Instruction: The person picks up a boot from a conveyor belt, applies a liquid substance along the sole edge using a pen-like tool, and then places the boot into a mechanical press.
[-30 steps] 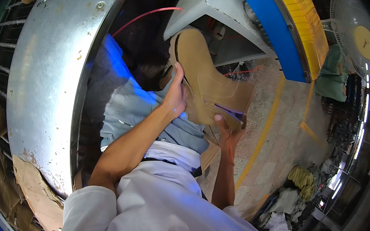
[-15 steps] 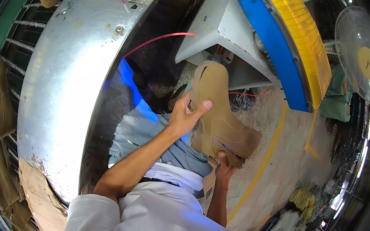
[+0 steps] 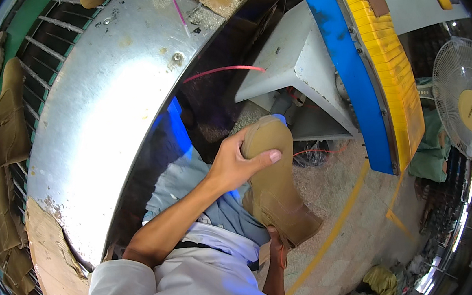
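Note:
A tan boot (image 3: 277, 186) is held over my lap, its rounded toe end pointing away and its wider end near the floor side. My left hand (image 3: 240, 161) is closed round the toe part, thumb lying across the top. At the near end, my right hand (image 3: 276, 241) grips the boot's lower edge with the thumb showing; its other fingers are hidden behind the boot. A patch of blue light falls on the toe tip.
At left is a shiny curved metal table (image 3: 88, 123) with torn cardboard (image 3: 52, 244). More tan boots (image 3: 4, 130) lie on a barred rack beyond it. Ahead stands a grey machine housing (image 3: 289, 54) beside a blue and yellow padded panel (image 3: 382, 72). A fan (image 3: 466, 101) is far right.
The boot has come lower and nearer and has been turned, so its side slit no longer shows. My left hand has shifted to wrap the toe; my right has moved slightly down and left.

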Available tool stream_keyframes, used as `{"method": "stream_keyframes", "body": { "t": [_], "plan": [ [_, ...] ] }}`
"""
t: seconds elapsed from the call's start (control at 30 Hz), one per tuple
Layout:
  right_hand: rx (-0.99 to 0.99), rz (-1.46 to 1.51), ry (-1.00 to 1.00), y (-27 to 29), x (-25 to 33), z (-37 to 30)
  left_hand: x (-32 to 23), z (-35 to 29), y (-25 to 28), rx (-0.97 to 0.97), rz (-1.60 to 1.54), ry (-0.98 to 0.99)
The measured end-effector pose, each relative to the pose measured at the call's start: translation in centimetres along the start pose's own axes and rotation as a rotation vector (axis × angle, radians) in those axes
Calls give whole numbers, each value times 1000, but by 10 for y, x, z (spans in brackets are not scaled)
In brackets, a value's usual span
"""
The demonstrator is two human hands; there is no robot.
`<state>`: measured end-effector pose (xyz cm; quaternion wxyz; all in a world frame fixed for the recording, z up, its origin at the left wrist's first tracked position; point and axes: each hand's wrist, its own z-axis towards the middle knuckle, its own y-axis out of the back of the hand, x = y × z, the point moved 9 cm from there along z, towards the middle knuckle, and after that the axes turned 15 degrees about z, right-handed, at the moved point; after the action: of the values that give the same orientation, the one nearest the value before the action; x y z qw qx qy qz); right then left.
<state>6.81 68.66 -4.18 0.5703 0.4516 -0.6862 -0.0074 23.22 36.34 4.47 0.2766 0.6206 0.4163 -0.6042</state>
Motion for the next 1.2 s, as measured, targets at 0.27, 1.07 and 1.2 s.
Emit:
{"method": "stream_keyframes", "body": {
  "t": [0.27,1.07,1.2],
  "plan": [
    [100,-172,331,-22,-10,-3,-6,-4,14,5,171,-138],
    [-106,413,1201,109,360,63,-242,163,-26,56,277,-647],
    [-85,74,763,92,407,166,-268,275,-41,132,561,-538]
  ]
}}
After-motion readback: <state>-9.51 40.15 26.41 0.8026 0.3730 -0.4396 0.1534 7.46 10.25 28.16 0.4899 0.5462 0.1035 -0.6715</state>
